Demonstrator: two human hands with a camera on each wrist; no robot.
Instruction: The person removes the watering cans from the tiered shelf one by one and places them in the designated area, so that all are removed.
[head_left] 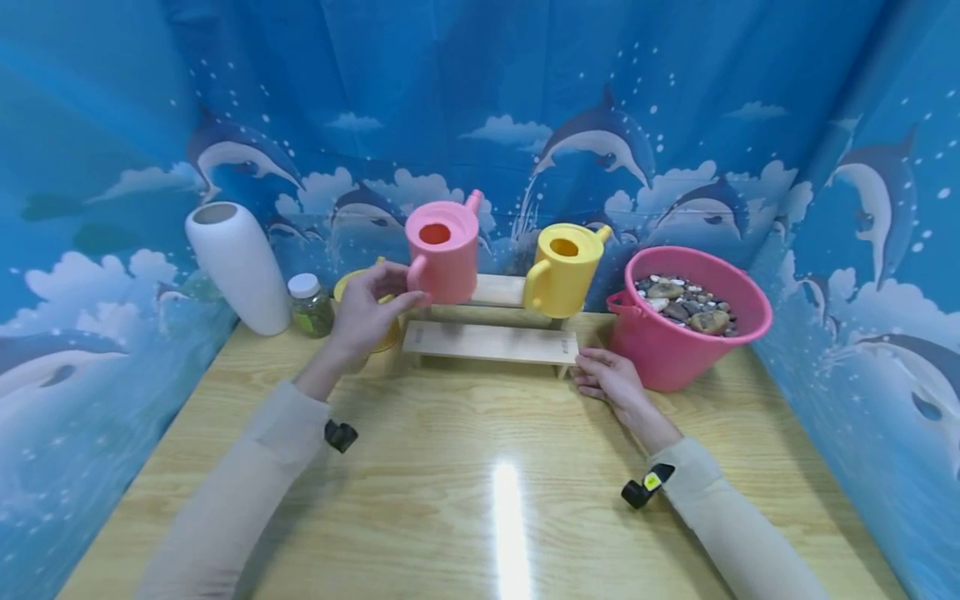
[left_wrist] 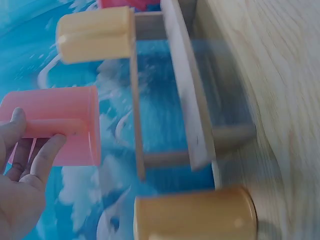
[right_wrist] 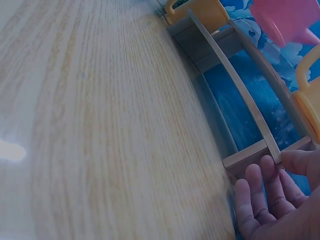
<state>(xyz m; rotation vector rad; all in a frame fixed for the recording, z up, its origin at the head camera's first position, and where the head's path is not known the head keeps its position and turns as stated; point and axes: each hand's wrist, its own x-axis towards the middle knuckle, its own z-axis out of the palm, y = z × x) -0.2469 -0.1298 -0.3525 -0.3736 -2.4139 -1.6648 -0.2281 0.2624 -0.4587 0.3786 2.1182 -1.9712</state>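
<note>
My left hand grips the handle of a pink watering can. In the left wrist view, the pink can hangs upright, a gap above the upper step of a two-step wooden rack. My right hand pinches the right end of the lower step, thumb on one face and fingertips at the other, as the right wrist view shows on the rack. A yellow watering can stands on the upper step's right part. Behind my left hand, a second yellow container stands on the table, mostly hidden.
On the right is a pink bucket holding pebbles. A tall white vase and a white-capped jar stand at the left. A dolphin-printed curtain closes off the back and sides of the wooden table.
</note>
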